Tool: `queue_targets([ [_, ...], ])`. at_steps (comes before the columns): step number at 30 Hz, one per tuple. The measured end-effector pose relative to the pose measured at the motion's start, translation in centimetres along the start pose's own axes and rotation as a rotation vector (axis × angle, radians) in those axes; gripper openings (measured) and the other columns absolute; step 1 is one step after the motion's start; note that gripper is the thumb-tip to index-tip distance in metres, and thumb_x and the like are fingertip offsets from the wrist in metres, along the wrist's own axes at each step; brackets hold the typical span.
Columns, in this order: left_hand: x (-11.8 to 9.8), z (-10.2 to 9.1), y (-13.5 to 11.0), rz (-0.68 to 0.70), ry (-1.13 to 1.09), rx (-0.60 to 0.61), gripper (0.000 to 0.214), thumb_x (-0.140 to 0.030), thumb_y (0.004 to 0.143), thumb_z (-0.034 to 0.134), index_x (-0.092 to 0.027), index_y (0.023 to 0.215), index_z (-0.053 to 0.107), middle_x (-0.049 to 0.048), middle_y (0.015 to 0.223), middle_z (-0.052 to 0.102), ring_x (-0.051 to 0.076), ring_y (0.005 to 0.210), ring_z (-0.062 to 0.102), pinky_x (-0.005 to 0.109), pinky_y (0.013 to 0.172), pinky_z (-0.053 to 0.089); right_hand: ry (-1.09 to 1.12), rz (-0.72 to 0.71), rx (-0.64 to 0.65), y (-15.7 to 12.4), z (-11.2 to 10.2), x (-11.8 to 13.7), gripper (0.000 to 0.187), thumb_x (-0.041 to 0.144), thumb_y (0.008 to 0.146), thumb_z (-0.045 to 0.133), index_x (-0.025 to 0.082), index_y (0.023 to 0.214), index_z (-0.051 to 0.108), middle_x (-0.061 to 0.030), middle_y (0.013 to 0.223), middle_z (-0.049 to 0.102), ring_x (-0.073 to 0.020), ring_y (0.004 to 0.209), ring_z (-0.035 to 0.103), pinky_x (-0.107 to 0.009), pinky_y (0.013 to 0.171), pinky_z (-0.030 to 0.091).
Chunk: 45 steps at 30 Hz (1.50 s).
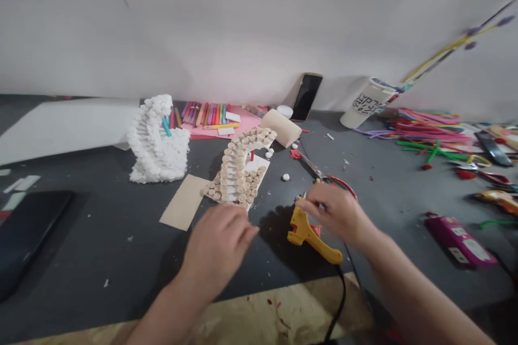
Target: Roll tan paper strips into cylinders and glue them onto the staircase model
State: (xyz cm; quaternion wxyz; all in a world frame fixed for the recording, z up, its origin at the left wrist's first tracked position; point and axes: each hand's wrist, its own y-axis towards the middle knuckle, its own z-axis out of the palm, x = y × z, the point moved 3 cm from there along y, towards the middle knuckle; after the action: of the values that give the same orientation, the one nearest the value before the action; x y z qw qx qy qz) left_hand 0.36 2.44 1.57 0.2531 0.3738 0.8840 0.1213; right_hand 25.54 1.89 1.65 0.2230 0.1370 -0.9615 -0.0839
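Note:
My left hand (pixel 216 250) is closed just in front of a curved staircase model (pixel 234 167) covered in beige paper rolls. Its thumb lies against the fingers, and what they hold, if anything, is hidden. My right hand (pixel 335 210) is closed at the front end of a yellow glue gun (pixel 307 234), fingertips against the nozzle part. The gun's handle points down right, with a black cable leaving it. Behind my right hand lie scissors (pixel 311 166) with red handles. A beige card (pixel 184 202) lies beside the staircase model's base.
A white textured model (pixel 156 143) stands at back left. Behind are markers (pixel 210 113), a paper roll (pixel 281 126), a leaning phone (pixel 307 96) and a tilted cup (pixel 366 102). Pipe cleaners (pixel 421 126) and a purple box (pixel 459 240) are at right, a black tablet-like device (pixel 30 237) at left.

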Motion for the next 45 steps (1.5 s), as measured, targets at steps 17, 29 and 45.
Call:
queue_targets([
  [17, 8.6, -2.4, -3.0, -0.756, 0.123, 0.229, 0.039, -0.031, 0.088, 0.054, -0.016, 0.124, 0.056, 0.0118, 0.113, 0.068, 0.027, 0.103, 0.065, 0.032, 0.080, 0.048, 0.280, -0.089, -0.092, -5.5, 3.4, 7.2, 0.028, 0.033, 0.096, 0.052, 0.020, 0.074, 0.066, -0.0025, 0.069, 0.069, -0.0160, 0.065, 0.061, -0.031, 0.064, 0.047],
  [29, 0.2, -3.6, -3.3, -0.580, -0.802, 0.413, 0.063, -0.041, 0.080, 0.069, -0.027, 0.138, 0.048, 0.0075, 0.119, 0.066, 0.020, 0.094, 0.067, 0.029, 0.075, 0.056, 0.890, 0.160, 0.317, -5.0, 5.7, 9.8, 0.029, 0.035, 0.094, 0.053, 0.023, 0.119, 0.061, -0.0045, 0.108, 0.072, -0.0204, 0.093, 0.068, -0.033, 0.079, 0.056],
  [45, -3.4, -0.3, -3.1, 0.409, 0.215, -0.042, 0.017, -0.011, 0.092, 0.052, -0.016, 0.100, 0.066, 0.0038, 0.093, 0.074, 0.020, 0.090, 0.065, 0.033, 0.075, 0.046, 0.404, -0.051, -0.104, -6.8, 4.4, 7.4, 0.048, 0.033, 0.082, 0.073, 0.022, 0.126, 0.057, -0.0105, 0.126, 0.062, -0.0255, 0.116, 0.056, -0.040, 0.095, 0.048],
])
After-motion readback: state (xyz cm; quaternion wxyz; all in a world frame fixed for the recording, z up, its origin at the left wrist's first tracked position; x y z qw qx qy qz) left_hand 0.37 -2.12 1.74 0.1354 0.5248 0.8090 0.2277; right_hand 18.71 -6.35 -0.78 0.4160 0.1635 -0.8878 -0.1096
